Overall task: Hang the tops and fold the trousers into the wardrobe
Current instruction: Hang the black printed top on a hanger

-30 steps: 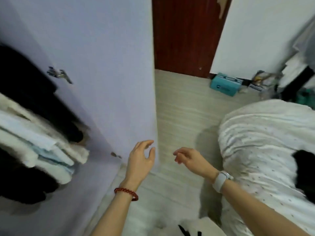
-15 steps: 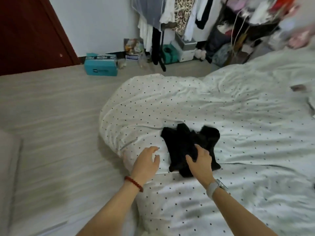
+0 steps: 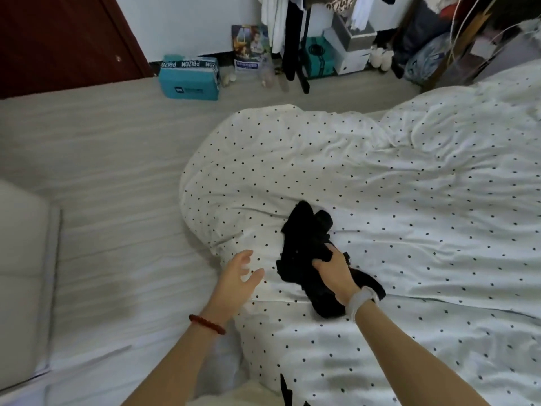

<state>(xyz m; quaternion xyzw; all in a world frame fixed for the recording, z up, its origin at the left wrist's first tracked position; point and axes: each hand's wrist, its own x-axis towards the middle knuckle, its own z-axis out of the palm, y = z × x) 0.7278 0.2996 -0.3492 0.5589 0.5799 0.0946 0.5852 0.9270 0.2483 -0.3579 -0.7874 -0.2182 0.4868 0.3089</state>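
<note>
A crumpled black garment (image 3: 304, 244) lies on the white dotted duvet (image 3: 409, 215) near the bed's left edge. My right hand (image 3: 333, 266), with a white watch on the wrist, grips a bunch of the black cloth. My left hand (image 3: 238, 275), with a red bead bracelet on the wrist, hovers with spread fingers just left of the garment and touches nothing. Whether the garment is a top or trousers cannot be told. The wardrobe is out of view.
A teal box (image 3: 188, 80) stands on the wooden floor by the dark red door (image 3: 58, 39). A clothes rack (image 3: 292, 39) with hanging clothes, boxes and bags crowds the far wall. A pale cushioned seat (image 3: 23, 273) sits at the left.
My view swung from the wardrobe to the bed. Both hands reached the black garment; my right hand closed on it and bunched it up.
</note>
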